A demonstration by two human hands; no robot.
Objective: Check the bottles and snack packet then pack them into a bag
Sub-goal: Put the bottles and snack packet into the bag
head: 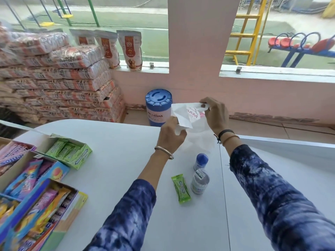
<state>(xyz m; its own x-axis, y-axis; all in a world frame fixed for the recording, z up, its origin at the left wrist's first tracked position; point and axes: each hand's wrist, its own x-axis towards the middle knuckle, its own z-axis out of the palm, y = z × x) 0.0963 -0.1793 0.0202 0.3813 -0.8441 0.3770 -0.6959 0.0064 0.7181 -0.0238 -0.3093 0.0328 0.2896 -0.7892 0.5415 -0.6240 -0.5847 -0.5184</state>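
Note:
A white plastic bag [188,115] with pink print hangs above the far side of the white table [116,160]. My left hand [171,135] grips its near edge and my right hand [214,115] grips its far top edge, pulling it apart. Below my hands stand two small bottles: a blue-capped bottle [201,162] and, nearer me, a clear-capped bottle [200,182]. A green snack packet [181,189] lies flat just left of the clear-capped bottle.
Open display boxes of sweets [30,201] and a green gum box [72,153] crowd the table's left side. A blue drum [158,107] stands on the floor beyond the table. Stacked sacks [59,82] fill the back left.

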